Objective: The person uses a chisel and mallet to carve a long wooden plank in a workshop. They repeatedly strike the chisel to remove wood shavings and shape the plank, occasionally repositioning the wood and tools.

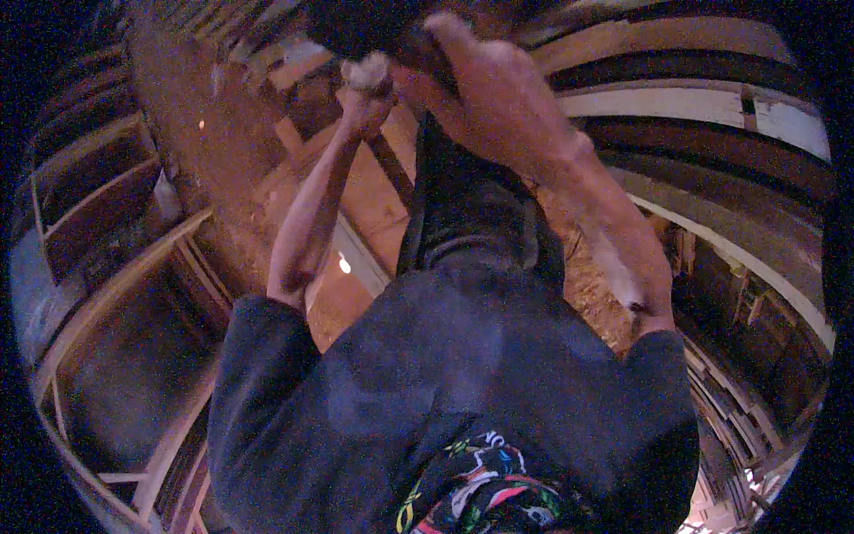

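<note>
Hands [367,86] near dark shape [365,28] (kind unclear in gloom)

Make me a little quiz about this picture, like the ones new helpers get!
1. True or false: the dark sleeves reach down to the wrists.
2. Choose one. The long, pale board is on the picture's: A) left side, B) right side, C) bottom edge.
3. Fill in: the left hand and the right hand are both near the picture's ____ edge.

Key: 1. False, the forearms are bare. 2. B. 3. Top.
</note>
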A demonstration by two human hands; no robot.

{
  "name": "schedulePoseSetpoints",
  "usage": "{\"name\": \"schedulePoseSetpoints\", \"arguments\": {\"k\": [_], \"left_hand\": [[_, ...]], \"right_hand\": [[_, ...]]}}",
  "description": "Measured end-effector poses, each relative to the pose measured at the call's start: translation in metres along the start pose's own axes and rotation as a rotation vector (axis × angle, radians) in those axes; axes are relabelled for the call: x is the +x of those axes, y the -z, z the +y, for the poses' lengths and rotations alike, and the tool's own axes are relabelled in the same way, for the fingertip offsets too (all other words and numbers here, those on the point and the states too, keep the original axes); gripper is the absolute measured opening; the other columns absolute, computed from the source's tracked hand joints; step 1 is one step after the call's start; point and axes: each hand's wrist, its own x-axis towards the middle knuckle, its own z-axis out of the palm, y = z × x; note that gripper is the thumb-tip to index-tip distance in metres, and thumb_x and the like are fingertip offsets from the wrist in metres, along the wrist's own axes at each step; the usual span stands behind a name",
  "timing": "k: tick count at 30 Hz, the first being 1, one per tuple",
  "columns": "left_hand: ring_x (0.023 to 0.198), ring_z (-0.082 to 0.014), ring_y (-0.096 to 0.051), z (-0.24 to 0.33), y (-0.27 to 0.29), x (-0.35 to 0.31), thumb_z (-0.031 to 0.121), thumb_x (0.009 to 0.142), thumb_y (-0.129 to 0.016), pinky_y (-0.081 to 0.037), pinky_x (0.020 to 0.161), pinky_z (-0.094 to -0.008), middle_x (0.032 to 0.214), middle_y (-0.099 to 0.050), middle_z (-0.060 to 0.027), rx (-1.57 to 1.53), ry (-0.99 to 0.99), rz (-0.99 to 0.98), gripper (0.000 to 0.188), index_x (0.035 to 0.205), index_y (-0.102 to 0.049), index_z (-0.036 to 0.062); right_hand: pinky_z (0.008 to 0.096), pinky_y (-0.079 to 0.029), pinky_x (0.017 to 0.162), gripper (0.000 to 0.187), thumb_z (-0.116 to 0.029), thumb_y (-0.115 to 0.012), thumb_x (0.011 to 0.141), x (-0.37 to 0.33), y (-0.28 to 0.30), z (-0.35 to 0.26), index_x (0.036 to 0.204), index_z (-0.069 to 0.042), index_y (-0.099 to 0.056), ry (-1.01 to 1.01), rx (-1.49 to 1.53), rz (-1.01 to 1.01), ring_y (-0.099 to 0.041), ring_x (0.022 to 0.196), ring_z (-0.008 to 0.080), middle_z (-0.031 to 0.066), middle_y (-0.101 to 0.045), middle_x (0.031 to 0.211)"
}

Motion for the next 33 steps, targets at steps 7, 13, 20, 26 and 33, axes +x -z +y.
{"name": "schedulePoseSetpoints", "arguments": {"k": [7,13,20,26,33], "left_hand": [[0.129,-0.0336,-0.054,-0.009,-0.018,-0.008,0.023,0.093,-0.068,-0.039,0.114,-0.0463,0.138,-0.061,-0.0147,0.146,-0.195,-0.044,0.044,0.134,-0.063,0.0104],[0.129,-0.0326,-0.055,-0.080,-0.007,-0.013,0.027,0.096,-0.066,-0.042,0.112,-0.0462,0.136,-0.063,-0.0124,0.551,-0.203,-0.202,0.041,0.134,-0.064,0.0112],[0.117,-0.0238,-0.064,0.012,0.044,0.028,0.029,0.098,-0.068,-0.050,0.101,-0.0422,0.126,-0.070,-0.0070,-0.122,-0.085,-0.291,0.034,0.125,-0.069,0.0090],[0.100,-0.0181,-0.068,0.080,0.024,0.042,0.017,0.091,-0.077,-0.055,0.086,-0.0362,0.111,-0.072,-0.0073,-0.309,-0.061,0.062,0.032,0.118,-0.067,0.0027],[0.097,-0.0167,-0.069,0.066,0.066,0.077,0.013,0.092,-0.075,-0.056,0.085,-0.0349,0.108,-0.074,-0.0056,-0.212,-0.286,0.017,0.032,0.121,-0.067,0.0023]], "right_hand": [[0.0590,-0.054,0.065,0.039,-0.037,-0.065,0.099,-0.009,-0.031,0.026,0.115,-0.005,-0.050,-0.062,-0.212,-0.282,-0.069,0.078,0.0498,0.0252,-0.070,0.079],[0.0596,-0.055,0.065,0.040,-0.037,-0.063,0.100,-0.005,-0.020,-0.012,0.115,-0.003,-0.048,-0.013,0.049,-0.122,-0.068,0.076,0.0499,0.0265,-0.069,0.077],[0.0554,-0.055,0.065,0.050,-0.042,-0.064,0.099,0.014,-0.044,0.030,0.121,0.001,-0.052,-0.164,-0.064,-0.269,-0.069,0.080,0.0485,0.0269,-0.071,0.084],[0.0380,-0.053,0.057,0.045,-0.037,-0.068,0.099,-0.042,0.010,0.034,0.123,-0.001,-0.058,-0.242,0.159,-0.089,-0.067,0.064,0.0252,0.0111,-0.070,0.079],[0.0286,-0.049,0.053,0.050,-0.032,-0.074,0.098,-0.006,-0.022,0.015,0.130,0.000,-0.054,-0.358,0.341,-0.010,-0.056,0.059,0.0097,0.0016,-0.060,0.072]]}}
